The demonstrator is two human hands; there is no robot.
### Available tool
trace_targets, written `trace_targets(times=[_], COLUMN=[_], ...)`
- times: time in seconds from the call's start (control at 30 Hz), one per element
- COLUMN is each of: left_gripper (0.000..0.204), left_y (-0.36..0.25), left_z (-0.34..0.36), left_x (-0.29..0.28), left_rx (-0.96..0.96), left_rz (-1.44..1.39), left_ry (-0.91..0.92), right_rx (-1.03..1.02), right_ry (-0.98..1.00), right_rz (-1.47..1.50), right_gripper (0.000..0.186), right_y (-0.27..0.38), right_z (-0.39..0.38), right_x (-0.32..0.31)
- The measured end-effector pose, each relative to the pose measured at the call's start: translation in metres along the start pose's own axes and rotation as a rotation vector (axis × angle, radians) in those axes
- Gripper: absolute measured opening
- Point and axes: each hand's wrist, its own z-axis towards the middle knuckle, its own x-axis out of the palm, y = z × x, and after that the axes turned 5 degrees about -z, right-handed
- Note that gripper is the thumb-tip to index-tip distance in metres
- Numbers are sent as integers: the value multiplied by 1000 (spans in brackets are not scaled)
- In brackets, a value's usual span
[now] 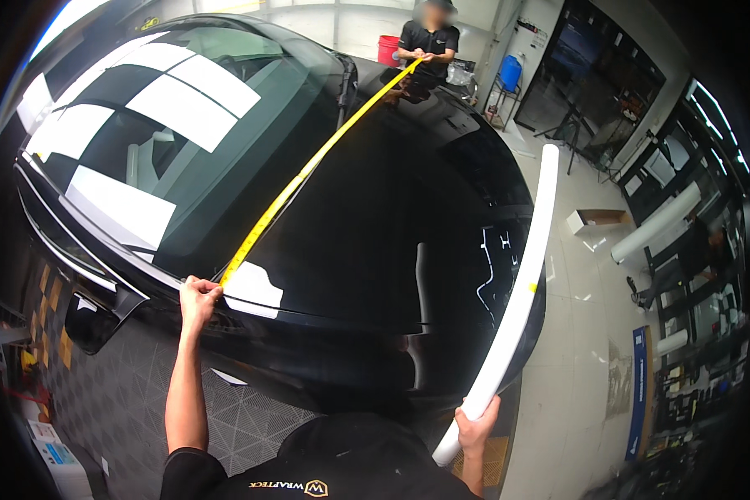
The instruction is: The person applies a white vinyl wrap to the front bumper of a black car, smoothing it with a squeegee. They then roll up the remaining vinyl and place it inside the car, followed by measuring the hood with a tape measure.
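My left hand [197, 297] pinches the near end of a yellow measuring tape [308, 169] against the edge of a glossy black car hood [392, 217]. The tape runs diagonally across the hood to a co-worker's hands [418, 56] at the far end of the car. My right hand [477, 423] grips the lower end of a long white roll [521, 292], which stands tilted up along the right side of the hood.
The car's windshield [175, 142] reflects ceiling lights at left. A red bucket [388, 48] and a blue water jug [510, 72] stand behind the co-worker. More white rolls [654, 223], a cardboard box [596, 220] and racks crowd the right side. Grey tiled floor lies below.
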Motion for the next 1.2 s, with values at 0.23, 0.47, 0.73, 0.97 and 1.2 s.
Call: trace_targets(times=[0.23, 0.47, 0.73, 0.97, 1.2], left_gripper=[21, 16, 84, 36, 25], left_y=[-76, -188, -149, -33, 47], left_z=[-18, -47, -155, -179, -147], left_x=[78, 214, 109, -42, -232], left_rx=[105, 76, 251, 142, 244], left_rz=[-157, -432, -1338, -1990, -1750], left_ry=[271, 499, 1017, 239, 58], right_rx=[-63, -80, -525, -730, -836], right_ry=[0, 203, 618, 1113, 1178], right_rz=[72, 240, -88, -413, -70], right_gripper=[59, 61, 44, 60, 38], right_y=[-3, 17, 65, 116, 168], right_z=[16, 38, 26, -45, -167], right_x=[-18, -9, 30, 146, 333])
